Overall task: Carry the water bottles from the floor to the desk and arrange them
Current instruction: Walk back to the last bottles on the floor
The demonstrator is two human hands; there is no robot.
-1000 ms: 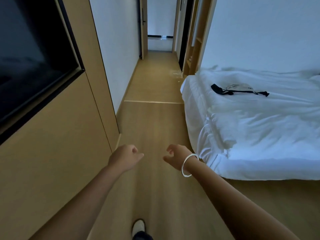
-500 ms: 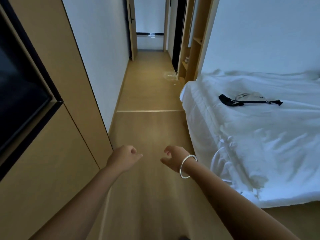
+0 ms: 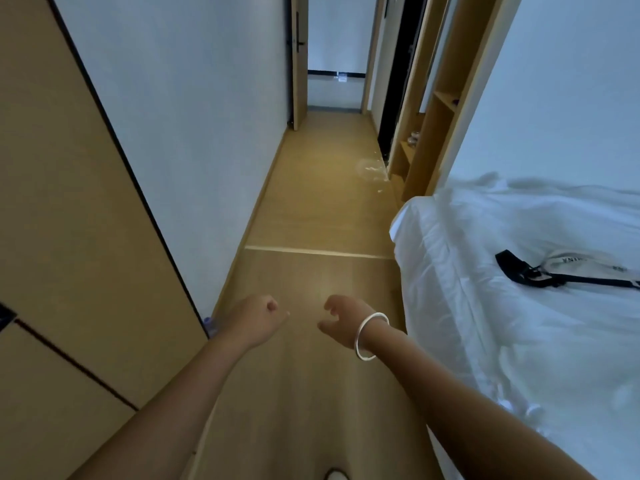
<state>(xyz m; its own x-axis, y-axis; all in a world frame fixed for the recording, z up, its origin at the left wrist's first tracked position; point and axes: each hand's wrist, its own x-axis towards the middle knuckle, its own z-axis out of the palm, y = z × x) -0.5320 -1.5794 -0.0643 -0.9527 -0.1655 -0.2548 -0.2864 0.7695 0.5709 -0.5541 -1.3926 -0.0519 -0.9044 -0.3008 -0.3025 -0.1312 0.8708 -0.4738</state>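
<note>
Both my arms reach forward over the wooden floor (image 3: 311,393), and neither hand holds anything. My left hand (image 3: 258,318) is curled into a fist. My right hand (image 3: 341,322), with a silver bangle on the wrist, has loosely curled fingers with a gap between them. A small bluish, bottle-like shape (image 3: 209,323) peeks out at floor level behind the corner of the wooden wall panel (image 3: 79,237), just left of my left hand; most of it is hidden. Something clear and shiny (image 3: 372,169) lies on the corridor floor farther ahead. No desk is in view.
A bed with white sheets (image 3: 519,306) fills the right side, and a black strap with a pale pouch (image 3: 561,271) lies on it. Open wooden shelves (image 3: 429,133) stand beyond the bed. A narrow corridor runs ahead to a door (image 3: 298,64). My shoe tip (image 3: 334,475) shows at the bottom.
The view has moved forward along the floor, and the dark screen on the left panel has slid out of sight. Both hands stay out in front, empty. The bluish shape has come into view.
</note>
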